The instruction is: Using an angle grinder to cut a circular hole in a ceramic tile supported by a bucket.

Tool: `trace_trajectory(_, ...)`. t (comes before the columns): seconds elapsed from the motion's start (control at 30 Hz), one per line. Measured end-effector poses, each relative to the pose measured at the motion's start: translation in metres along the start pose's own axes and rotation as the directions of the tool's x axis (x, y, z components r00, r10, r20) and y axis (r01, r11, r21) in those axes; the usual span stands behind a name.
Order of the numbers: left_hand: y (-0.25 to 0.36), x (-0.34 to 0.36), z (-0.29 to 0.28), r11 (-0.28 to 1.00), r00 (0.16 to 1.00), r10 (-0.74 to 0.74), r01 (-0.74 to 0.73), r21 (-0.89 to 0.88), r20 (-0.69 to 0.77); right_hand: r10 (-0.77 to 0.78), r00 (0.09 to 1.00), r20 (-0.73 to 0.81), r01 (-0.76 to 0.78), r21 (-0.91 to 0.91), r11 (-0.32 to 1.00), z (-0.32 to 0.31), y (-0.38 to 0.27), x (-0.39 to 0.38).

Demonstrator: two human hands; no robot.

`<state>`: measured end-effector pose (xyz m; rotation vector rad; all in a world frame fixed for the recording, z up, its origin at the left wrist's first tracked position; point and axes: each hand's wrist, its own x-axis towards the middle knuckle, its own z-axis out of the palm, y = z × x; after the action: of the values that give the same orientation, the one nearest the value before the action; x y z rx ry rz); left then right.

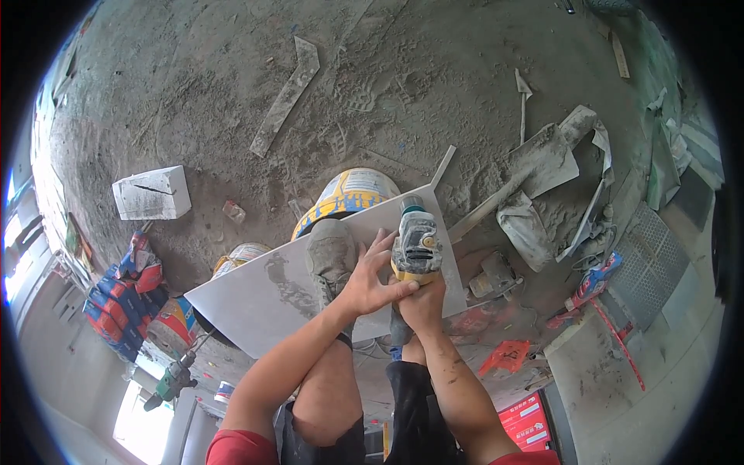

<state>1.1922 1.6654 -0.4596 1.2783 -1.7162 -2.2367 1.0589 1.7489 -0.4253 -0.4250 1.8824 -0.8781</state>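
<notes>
A dusty grey and yellow power tool [417, 240] with a teal end is in my right hand [422, 304], whose fingers wrap round its yellow near end. Its working tip is hidden. My left hand [372, 283] lies beside it, fingers stretched toward the tool and the thumb reaching across to my right hand. Under both hands is a large white tile [240, 302], tilted, its far edge over a yellow and white bucket [349, 186]. My grey shoe [331, 252] presses on the tile, left of my left hand. A narrow strip [443, 165] juts out past the tile's far right corner.
A white block [153, 194] and red-blue bags [124, 298] are at left, near another bucket [172, 325] and a green power tool [172, 381]. Crumpled sheeting [527, 229] and a perforated panel [647, 248] are at right. A flat strip [287, 97] lies on the dirty floor ahead.
</notes>
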Motion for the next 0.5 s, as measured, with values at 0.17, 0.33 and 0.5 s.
trace_trajectory(0.17,0.0028,-0.0018,0.0004,1.000,1.000,-0.013,0.013,0.024,0.019,0.005,1.000,0.007,-0.005,0.028,1.000,-0.0016,0.0057,-0.0026)
trace_trajectory(0.33,0.0050,-0.0028,0.0007,1.000,1.000,-0.013,0.013,0.010,0.015,0.010,1.000,0.018,-0.011,0.047,0.999,-0.0019,0.0018,-0.0034)
trace_trajectory(0.5,0.0067,-0.0041,0.0015,0.999,1.000,-0.027,0.026,0.027,0.015,-0.012,1.000,0.014,0.012,0.025,1.000,-0.0028,-0.0002,-0.0038)
